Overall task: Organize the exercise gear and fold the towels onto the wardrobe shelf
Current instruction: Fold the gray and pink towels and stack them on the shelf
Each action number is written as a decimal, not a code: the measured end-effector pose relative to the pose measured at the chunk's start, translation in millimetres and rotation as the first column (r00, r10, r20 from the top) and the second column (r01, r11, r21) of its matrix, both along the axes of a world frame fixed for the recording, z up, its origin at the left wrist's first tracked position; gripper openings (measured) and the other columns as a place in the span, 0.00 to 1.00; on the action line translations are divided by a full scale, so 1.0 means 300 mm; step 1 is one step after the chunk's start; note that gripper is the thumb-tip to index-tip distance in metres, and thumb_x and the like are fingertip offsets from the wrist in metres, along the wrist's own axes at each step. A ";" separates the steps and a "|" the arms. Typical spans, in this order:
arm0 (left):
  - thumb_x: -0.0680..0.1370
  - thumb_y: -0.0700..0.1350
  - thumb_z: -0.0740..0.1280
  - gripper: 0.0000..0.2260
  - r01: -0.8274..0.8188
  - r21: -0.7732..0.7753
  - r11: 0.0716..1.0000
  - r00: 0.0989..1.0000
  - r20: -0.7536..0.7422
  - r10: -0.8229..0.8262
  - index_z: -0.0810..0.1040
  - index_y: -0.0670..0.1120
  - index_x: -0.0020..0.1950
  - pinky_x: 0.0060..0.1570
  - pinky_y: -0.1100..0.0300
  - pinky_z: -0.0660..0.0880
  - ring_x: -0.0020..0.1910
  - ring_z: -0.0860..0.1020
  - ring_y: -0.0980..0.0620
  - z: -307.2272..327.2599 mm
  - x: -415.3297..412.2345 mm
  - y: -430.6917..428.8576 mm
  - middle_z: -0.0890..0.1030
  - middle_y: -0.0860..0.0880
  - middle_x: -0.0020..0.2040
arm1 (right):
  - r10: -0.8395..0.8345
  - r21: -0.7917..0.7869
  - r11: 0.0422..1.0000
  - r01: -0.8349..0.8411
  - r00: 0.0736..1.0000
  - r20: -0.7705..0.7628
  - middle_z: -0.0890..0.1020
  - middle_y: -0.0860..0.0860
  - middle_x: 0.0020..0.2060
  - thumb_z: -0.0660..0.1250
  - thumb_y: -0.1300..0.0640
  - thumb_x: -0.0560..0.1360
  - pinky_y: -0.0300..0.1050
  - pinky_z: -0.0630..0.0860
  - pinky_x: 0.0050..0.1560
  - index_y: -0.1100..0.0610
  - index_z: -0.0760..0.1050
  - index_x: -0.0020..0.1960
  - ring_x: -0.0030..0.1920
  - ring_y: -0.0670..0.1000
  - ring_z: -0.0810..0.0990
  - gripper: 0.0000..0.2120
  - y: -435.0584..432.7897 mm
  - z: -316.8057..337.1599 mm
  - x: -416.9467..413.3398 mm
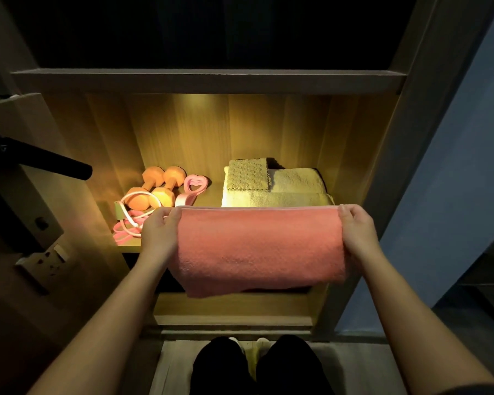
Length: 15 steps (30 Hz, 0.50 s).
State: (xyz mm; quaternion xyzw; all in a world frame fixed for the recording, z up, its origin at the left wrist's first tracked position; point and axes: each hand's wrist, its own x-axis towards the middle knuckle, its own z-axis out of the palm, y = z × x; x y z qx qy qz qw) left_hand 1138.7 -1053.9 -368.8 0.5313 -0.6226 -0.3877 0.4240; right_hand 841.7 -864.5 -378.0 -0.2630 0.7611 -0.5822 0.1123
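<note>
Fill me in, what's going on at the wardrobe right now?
A person holds a folded pink towel by its ends, left hand and right hand gripping one each, in front of the lit shelf. It is not yet on the shelf. There, orange dumbbells and pink bands lie left; folded pale towels are stacked right.

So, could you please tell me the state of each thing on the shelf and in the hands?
pink towel: folded, held in front of the shelf.
left hand: grips the towel's left end.
right hand: grips its right end.
cream towels: folded, stacked on the shelf's right.
dumbbells: lying side by side, left.
pink bands: loosely coiled.
</note>
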 end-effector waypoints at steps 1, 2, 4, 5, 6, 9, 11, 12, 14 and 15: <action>0.81 0.55 0.61 0.12 0.010 0.008 1.000 1.000 -0.023 -0.010 0.77 0.49 0.56 0.42 0.57 0.72 0.49 0.75 0.51 -0.001 0.002 0.001 0.77 0.52 0.50 | 0.012 0.000 1.000 -0.012 1.000 0.000 0.77 0.46 0.44 0.57 0.50 0.83 0.42 0.67 0.38 0.49 0.74 0.48 0.44 0.44 0.74 0.09 -0.003 0.001 0.001; 0.81 0.56 0.62 0.13 0.025 0.015 1.000 0.998 -0.056 -0.024 0.78 0.49 0.57 0.42 0.57 0.73 0.49 0.76 0.52 0.000 0.002 0.004 0.77 0.53 0.50 | 0.019 -0.002 1.000 -0.019 1.000 0.000 0.77 0.45 0.44 0.57 0.50 0.82 0.42 0.67 0.38 0.48 0.74 0.47 0.44 0.44 0.74 0.09 -0.006 0.004 0.001; 0.80 0.55 0.64 0.12 0.067 0.020 0.998 0.993 -0.100 -0.065 0.79 0.50 0.57 0.43 0.57 0.75 0.49 0.76 0.53 0.003 0.008 0.005 0.78 0.56 0.48 | 0.044 0.015 0.999 -0.044 0.999 -0.007 0.77 0.45 0.45 0.58 0.51 0.82 0.42 0.68 0.38 0.47 0.73 0.47 0.44 0.43 0.74 0.08 -0.006 0.010 -0.001; 0.80 0.54 0.64 0.10 0.089 0.014 0.996 0.992 -0.096 -0.087 0.80 0.51 0.55 0.44 0.55 0.77 0.49 0.76 0.53 0.002 0.014 0.001 0.78 0.56 0.47 | 0.059 0.023 0.998 -0.059 0.998 -0.008 0.77 0.46 0.45 0.58 0.51 0.82 0.42 0.70 0.37 0.48 0.74 0.48 0.44 0.44 0.75 0.07 -0.004 0.011 -0.005; 0.80 0.53 0.64 0.08 0.103 0.003 0.995 0.992 -0.078 -0.103 0.80 0.53 0.52 0.46 0.53 0.78 0.49 0.77 0.52 0.003 0.020 -0.004 0.79 0.55 0.46 | 0.067 0.016 0.998 -0.067 0.998 -0.006 0.77 0.47 0.46 0.58 0.51 0.82 0.42 0.71 0.36 0.49 0.74 0.50 0.44 0.45 0.76 0.06 0.000 0.011 -0.009; 0.81 0.53 0.61 0.08 0.073 -0.077 0.994 0.996 -0.039 -0.076 0.77 0.53 0.47 0.44 0.53 0.77 0.47 0.78 0.51 -0.005 0.008 0.002 0.79 0.53 0.44 | 0.031 -0.048 0.998 -0.033 0.998 -0.047 0.78 0.45 0.45 0.58 0.52 0.82 0.38 0.70 0.36 0.52 0.73 0.53 0.42 0.42 0.76 0.07 -0.009 0.005 0.016; 0.83 0.53 0.57 0.11 0.028 -0.179 0.983 0.999 -0.022 -0.033 0.75 0.50 0.48 0.40 0.55 0.73 0.44 0.76 0.52 -0.007 -0.036 0.024 0.78 0.52 0.43 | 0.011 -0.063 0.998 -0.019 0.992 -0.127 0.76 0.42 0.43 0.57 0.52 0.83 0.34 0.67 0.37 0.53 0.72 0.53 0.42 0.38 0.74 0.07 -0.040 0.009 0.066; 0.83 0.53 0.56 0.12 0.009 -0.231 0.973 1.000 -0.008 -0.011 0.74 0.49 0.49 0.38 0.56 0.71 0.42 0.75 0.54 -0.006 -0.058 0.033 0.77 0.52 0.42 | 0.003 -0.072 0.997 -0.015 0.987 -0.162 0.75 0.42 0.43 0.56 0.52 0.83 0.32 0.66 0.37 0.53 0.71 0.53 0.41 0.36 0.74 0.08 -0.053 0.012 0.088; 0.84 0.54 0.54 0.12 -0.049 -0.305 0.951 0.999 0.002 0.053 0.73 0.50 0.49 0.35 0.59 0.69 0.39 0.74 0.58 0.002 -0.072 0.033 0.75 0.56 0.40 | -0.058 -0.115 0.993 0.033 0.974 -0.219 0.75 0.42 0.40 0.55 0.52 0.83 0.29 0.65 0.34 0.52 0.70 0.50 0.38 0.34 0.73 0.07 -0.057 0.029 0.103; 0.84 0.54 0.54 0.11 -0.086 -0.330 0.940 0.996 0.001 0.092 0.72 0.51 0.48 0.34 0.61 0.68 0.38 0.73 0.59 0.007 -0.064 0.023 0.74 0.57 0.39 | -0.107 -0.144 0.987 0.073 0.963 -0.246 0.75 0.42 0.38 0.56 0.53 0.83 0.28 0.65 0.33 0.52 0.70 0.48 0.36 0.33 0.73 0.07 -0.049 0.039 0.093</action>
